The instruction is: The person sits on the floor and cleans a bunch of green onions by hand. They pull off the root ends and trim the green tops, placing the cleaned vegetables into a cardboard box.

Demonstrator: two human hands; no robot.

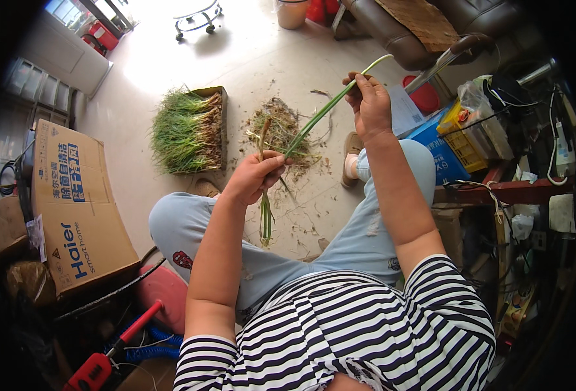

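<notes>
Pinched in my right hand [370,102] is the pale end of a long green onion stalk [323,113], which slants down to my left hand. The fingers of my left hand [260,177] close on its green end and on a dry brown stem with green leaves [266,215] hanging below. On the floor beyond lies a loose heap of plant scraps and dry roots [277,122]. To its left stands a shallow box [223,97] holding bunches of thin green onions [185,132], their roots towards the heap and their leaves hanging over the left side.
A large cardboard Haier box [80,210] stands at left, near a red round stool seat [163,298]. A brown leather seat [395,36] is at upper right. Along the right are a blue box [437,149], a yellow crate [464,141] and tangled cables. A wheeled base [197,19] stands farther off.
</notes>
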